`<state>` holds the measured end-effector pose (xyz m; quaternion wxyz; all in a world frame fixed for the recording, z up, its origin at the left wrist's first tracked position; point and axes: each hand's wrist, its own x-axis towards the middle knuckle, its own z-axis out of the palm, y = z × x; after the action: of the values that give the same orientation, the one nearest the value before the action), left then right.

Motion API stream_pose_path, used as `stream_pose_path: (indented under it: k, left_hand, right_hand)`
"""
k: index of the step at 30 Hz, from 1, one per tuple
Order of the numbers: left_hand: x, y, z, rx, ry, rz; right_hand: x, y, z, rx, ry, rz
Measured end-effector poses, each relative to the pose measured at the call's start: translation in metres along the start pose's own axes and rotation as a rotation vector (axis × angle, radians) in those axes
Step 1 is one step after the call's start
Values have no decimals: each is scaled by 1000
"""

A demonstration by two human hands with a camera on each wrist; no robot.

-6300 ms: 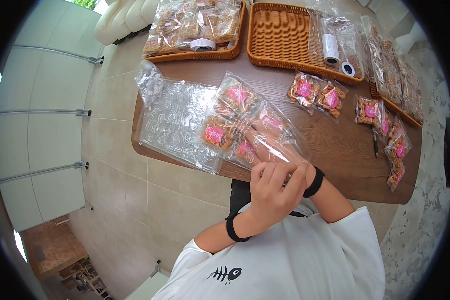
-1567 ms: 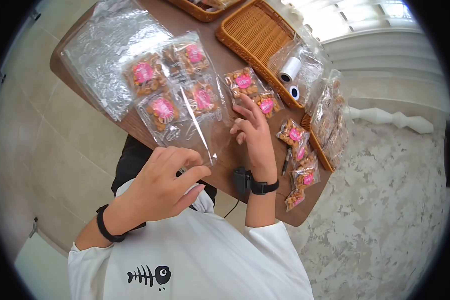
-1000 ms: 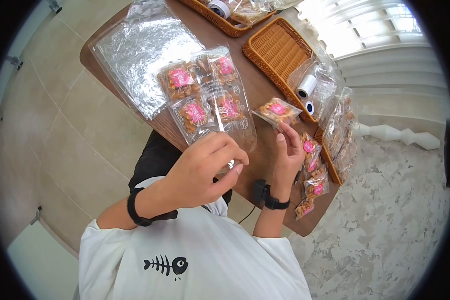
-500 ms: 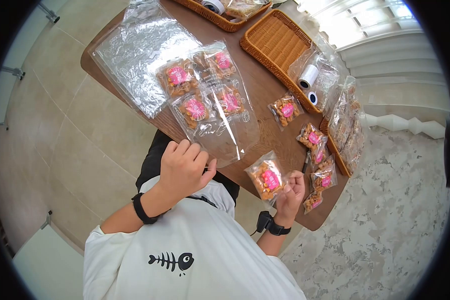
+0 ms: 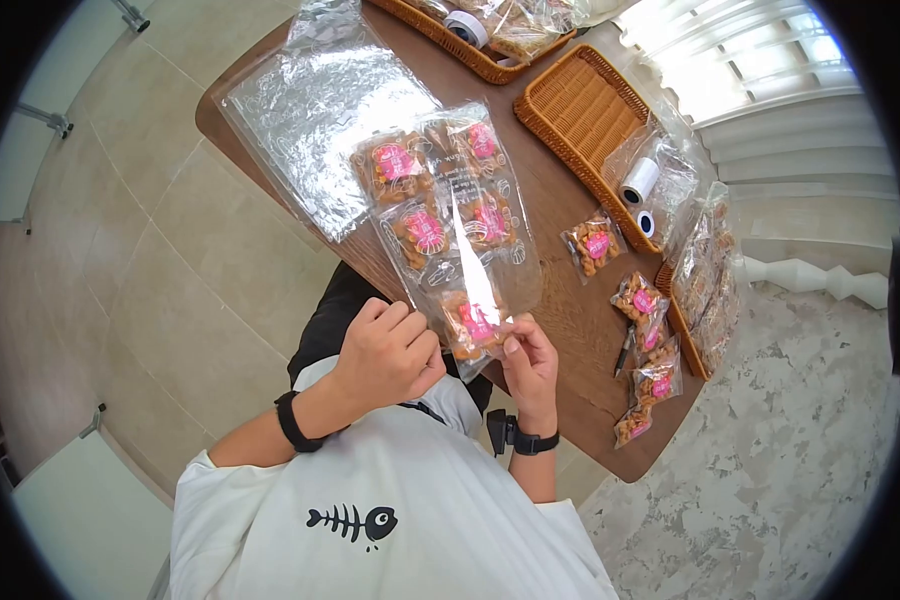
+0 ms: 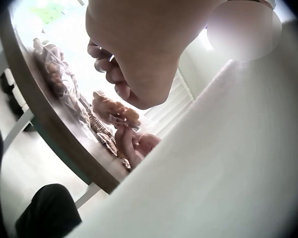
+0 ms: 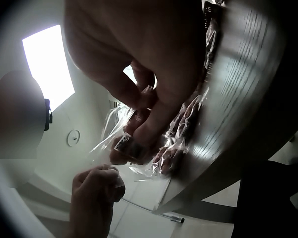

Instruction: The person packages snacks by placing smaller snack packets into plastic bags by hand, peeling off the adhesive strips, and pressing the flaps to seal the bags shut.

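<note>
A large clear printed bag point(image 5: 460, 187) lies on the wooden table with several snack packets point(image 5: 426, 231) inside, each with a pink label. My left hand point(image 5: 390, 352) is at the bag's near end, fingers curled and pinching the film at its mouth. Between thumb and fingers, my right hand point(image 5: 532, 370) pinches another small packet point(image 5: 470, 322), which overlaps the near end of the bag. From the right wrist, the packet point(image 7: 124, 151) hangs from the fingertips, with the left hand point(image 7: 94, 198) close by.
Flat clear bags point(image 5: 315, 110) are stacked on the left. One loose packet point(image 5: 592, 245) lies to the right, with several more point(image 5: 655, 380) beside a pen point(image 5: 624, 352) near the right edge. Behind stand a wicker basket point(image 5: 555, 125) with label rolls point(image 5: 640, 180) and two baskets of filled bags.
Earlier, my right hand was inside the bag. It then picked up one of two packets on the right and carried it left to the bag's near end. The left hand stays by the mouth.
</note>
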<state>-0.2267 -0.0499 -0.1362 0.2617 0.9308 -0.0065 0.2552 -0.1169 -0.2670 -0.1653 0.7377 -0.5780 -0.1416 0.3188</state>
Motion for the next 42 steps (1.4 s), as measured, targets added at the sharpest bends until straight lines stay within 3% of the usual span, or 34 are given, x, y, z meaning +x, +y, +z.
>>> stream_pose_path:
  k: [2,4,5,10,15,18,22,25,27,31,33,34,37,39,42]
  left_hand:
    - [0,-1,0,-9,2,5]
    - [-1,-3,1,-19,-17,25]
    - [-1,-3,1,-18,-18,24]
    - [-3,-4,1,-15,-33,34]
    - [-3,-7,4,-40,-27,48]
    - [-4,-10,6,-69,-30,57]
    - [-4,-14,6,-102,-38,76]
    - [-8,-18,7,-121,-71,116]
    - [-8,-19,7,-120,-75,134]
    - [-3,-22,5,-128,-108,186]
    - [-2,-22,9,-133,-111,187]
    - [-2,-23,11,-141,-112,186]
    - [-3,-25,15,-120,-112,166]
    - [-3,-27,13,-108,-129,160]
    - [0,-30,5,-109,-153,150]
  right_hand:
    - [15,13,1,44,-19,-14]
    - [33,18,5,-138,-105,-137]
    - [38,13,7,-253,-127,-126]
    - [64,2,38,-231,-90,-109]
    - [89,-15,57,-643,-147,-243]
    - [94,-4,51,-745,-158,-261]
    - [92,-14,56,-807,-170,-226]
    - [92,-18,59,-787,-157,-338]
    - [92,-17,57,-819,-153,-231]
    - [92,-16,63,-912,-148,-211]
    - [93,-6,64,-868,-112,-375]
    - [93,-8,65,-866,-112,-376]
    - [87,-20,61,-905,-154,-346]
    - [73,-28,55,-737,-118,-100]
    - [52,-26,33,-564,-138,-20]
